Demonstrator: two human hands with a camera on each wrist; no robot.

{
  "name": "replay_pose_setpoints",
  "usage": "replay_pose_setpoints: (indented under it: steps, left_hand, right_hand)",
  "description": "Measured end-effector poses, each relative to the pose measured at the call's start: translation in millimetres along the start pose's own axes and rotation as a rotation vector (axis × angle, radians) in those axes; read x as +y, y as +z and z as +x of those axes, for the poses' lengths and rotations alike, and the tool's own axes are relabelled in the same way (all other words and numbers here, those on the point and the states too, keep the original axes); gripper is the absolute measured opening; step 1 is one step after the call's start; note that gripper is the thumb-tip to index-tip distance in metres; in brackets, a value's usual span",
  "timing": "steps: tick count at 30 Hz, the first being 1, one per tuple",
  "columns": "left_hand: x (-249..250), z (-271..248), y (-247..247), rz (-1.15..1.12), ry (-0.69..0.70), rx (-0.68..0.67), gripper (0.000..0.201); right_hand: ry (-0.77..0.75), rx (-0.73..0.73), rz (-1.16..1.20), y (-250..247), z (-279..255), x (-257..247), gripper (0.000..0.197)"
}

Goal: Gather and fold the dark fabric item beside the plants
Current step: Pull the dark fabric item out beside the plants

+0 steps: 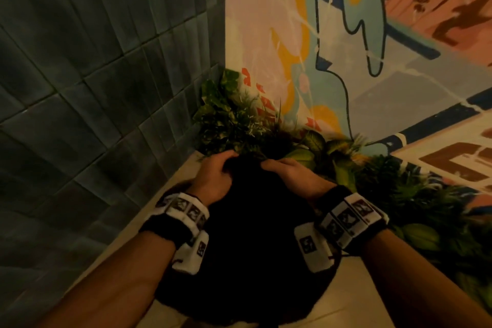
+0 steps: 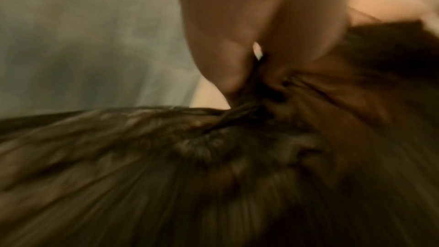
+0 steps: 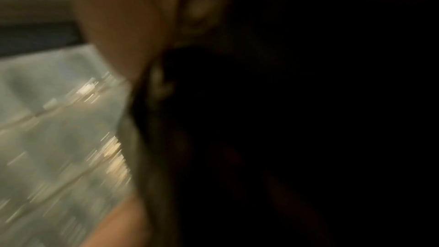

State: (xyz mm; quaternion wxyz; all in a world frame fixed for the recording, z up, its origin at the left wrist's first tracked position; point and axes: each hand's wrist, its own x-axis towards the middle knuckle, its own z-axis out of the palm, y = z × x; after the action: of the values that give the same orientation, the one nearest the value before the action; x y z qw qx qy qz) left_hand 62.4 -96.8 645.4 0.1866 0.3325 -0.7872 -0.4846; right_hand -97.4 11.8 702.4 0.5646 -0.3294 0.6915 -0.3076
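A black fabric item (image 1: pixel 250 242) hangs in a bunched mass between my forearms, above a pale ledge. My left hand (image 1: pixel 217 170) grips its upper left edge with curled fingers. My right hand (image 1: pixel 286 169) pinches the upper right edge, close beside the left. The left wrist view shows my fingers (image 2: pixel 221 59) pinching a gathered bunch of the fabric (image 2: pixel 213 166), blurred. In the right wrist view the fabric (image 3: pixel 285 119) fills most of the picture in darkness, with part of my hand (image 3: pixel 123 25) at the top left.
Green plants (image 1: pixel 239 117) stand just beyond my hands and run along the right side (image 1: pixel 415 194). A dark tiled wall (image 1: pixel 93 74) rises on the left, a painted mural wall (image 1: pixel 346 48) on the right. The pale ledge (image 1: pixel 354 298) lies below.
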Motion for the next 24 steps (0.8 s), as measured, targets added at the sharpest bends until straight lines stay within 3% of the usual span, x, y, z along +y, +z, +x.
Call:
replay_pose_setpoints:
  steps: [2,4,6,8,10,12,14,16,18,19,21,22,23,24]
  left_hand:
    - [3.6,2.5,-13.7,-0.249,-0.175,0.046,0.033]
    - [3.9,-0.8,-27.1,-0.315,-0.370,0.073,0.034]
    - [10.1,-8.5,-37.2,-0.431,-0.583,-0.083,0.018]
    - [13.2,-14.0,-43.1,-0.557,-0.720,-0.267,0.022]
    - [6.5,-9.9,-43.0,-0.585,-0.740,-0.233,0.025]
    - [2.3,-5.0,-43.8,-0.627,-0.709,-0.156,0.023]
    - [1.1,-3.9,-47.1,-0.674,-0.687,-0.165,0.022]
    - [4.6,-8.0,-48.0,-0.743,-0.660,-0.216,0.023]
    - [11.4,-13.9,-49.5,-0.593,-0.567,-0.196,0.020]
    - [11.8,-18.3,-51.9,-0.357,-0.442,-0.193,0.030]
    - [11.8,-28.7,-57.6,0.207,-0.072,-0.176,0.072]
    - [14.7,-33.1,-56.3,0.354,0.121,-0.194,0.082]
    - [17.6,-35.7,-52.1,0.392,0.260,-0.242,0.079]
    - [18.3,-35.1,-47.4,0.339,0.304,-0.297,0.067]
  right_hand:
    - [0.042,-0.069,-0.040,-18.3,-8.8,1.1,0.024]
    - [0.049,0.019,-0.159,-36.9,-12.2,9.8,0.025]
    - [0.057,0.145,-0.215,-47.6,-9.8,18.3,0.043]
    - [-0.022,0.234,-0.246,-44.0,-7.5,20.9,0.043]
    - [-0.208,0.339,-0.221,-27.4,-9.7,20.2,0.046]
    - [-0.388,0.340,-0.176,-2.5,-16.0,14.8,0.075]
    - [-0.500,0.213,-0.398,17.9,-12.2,16.2,0.087]
    - [-0.470,0.108,-0.617,27.8,1.2,23.6,0.057]
    - [-0.338,0.063,-0.597,31.5,9.1,25.4,0.015]
    - [-0.295,0.047,-0.528,30.2,11.5,25.6,0.009]
    - [-0.266,-0.008,-0.456,27.5,15.8,24.5,0.017]
    - [-0.239,-0.057,-0.442,27.3,15.9,20.5,0.019]
    - [-0.212,-0.110,-0.423,26.8,16.0,16.0,0.019]
    - [-0.191,-0.149,-0.398,26.6,15.6,10.1,0.021]
